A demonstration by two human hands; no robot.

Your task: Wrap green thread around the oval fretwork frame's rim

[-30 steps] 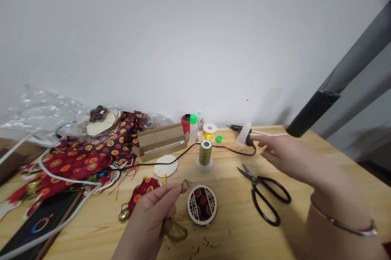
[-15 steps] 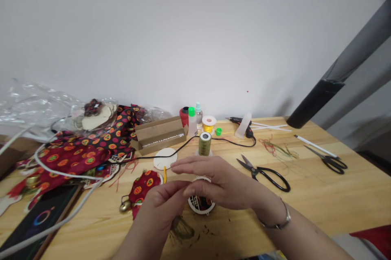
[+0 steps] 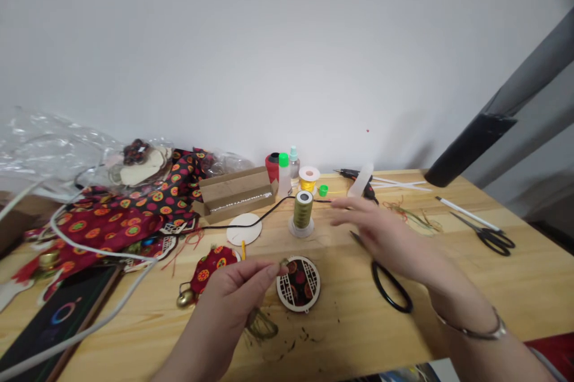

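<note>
The table (image 3: 350, 328), pale wood, is carrying every item noted. Patterned red and black cloth (image 3: 134, 223) is lying heaped at the left. The left hand (image 3: 228, 316) is keeping thumb and forefinger pinched together at the near middle. The right hand (image 3: 381, 232) is hovering to the right, its grip standing open, fingers extended, partly hiding a pair of black-handled scissors (image 3: 405, 309); whether it is touching them cannot be told. A phone (image 3: 40, 328) is lying at the near left, with a white cable crossing it. An open cardboard box (image 3: 240, 193) is sitting towards the wall. A round framed piece (image 3: 299, 283), dark patterned cloth showing inside, is lying flat just beyond the left fingertips. A white disc (image 3: 244, 237) is resting behind the left hand. An olive spool (image 3: 303, 214) is standing upright behind the framed piece. Green thread (image 3: 264, 328) is being gripped by the left hand, a tuft showing at the fingertips and loops hanging beneath the palm.
</note>
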